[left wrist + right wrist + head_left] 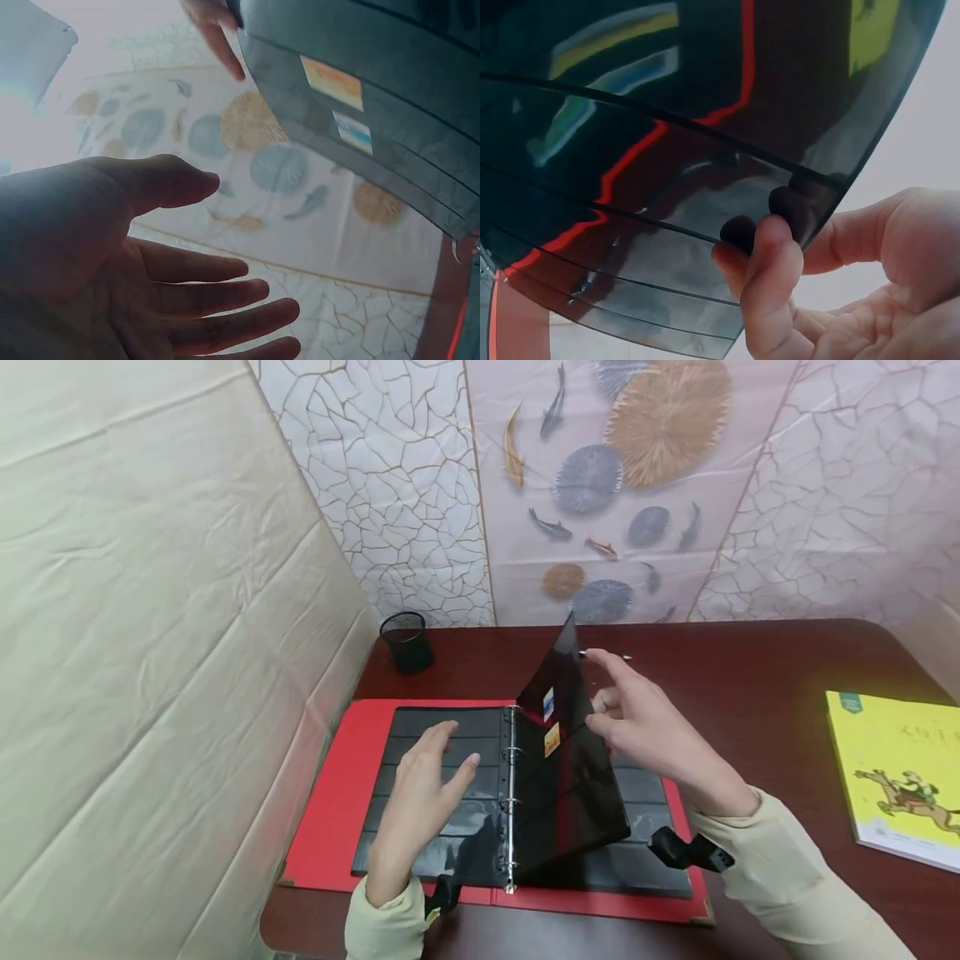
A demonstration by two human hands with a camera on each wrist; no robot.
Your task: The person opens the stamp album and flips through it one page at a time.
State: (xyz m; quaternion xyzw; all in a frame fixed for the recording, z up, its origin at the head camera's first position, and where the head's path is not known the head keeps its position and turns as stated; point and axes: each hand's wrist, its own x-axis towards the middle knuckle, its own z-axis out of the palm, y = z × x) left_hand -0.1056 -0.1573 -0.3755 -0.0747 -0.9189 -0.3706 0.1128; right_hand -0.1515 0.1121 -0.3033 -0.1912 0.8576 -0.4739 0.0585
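Observation:
A red ring binder (318, 810) lies spread on the table, with black pocket pages on both sides of its metal rings (512, 802). One black pocket page (581, 802) stands raised from the rings, carrying two small colourful stamp-like pieces, one bluish (549, 703) and one orange (552, 740). My right hand (652, 722) pinches the outer edge of that page; in the right wrist view the thumb is on one face and curled fingers (776, 259) on the other. Over the left page (472, 756) hovers my left hand (416, 793), fingers extended and thumb apart, holding nothing.
Toward the back left of the dark red table (750, 681) stands a black mesh pen cup (410, 652). A yellow book (900, 768) lies at the right. Patterned cloth hangs behind, and a pale fabric wall (225, 635) borders the left side.

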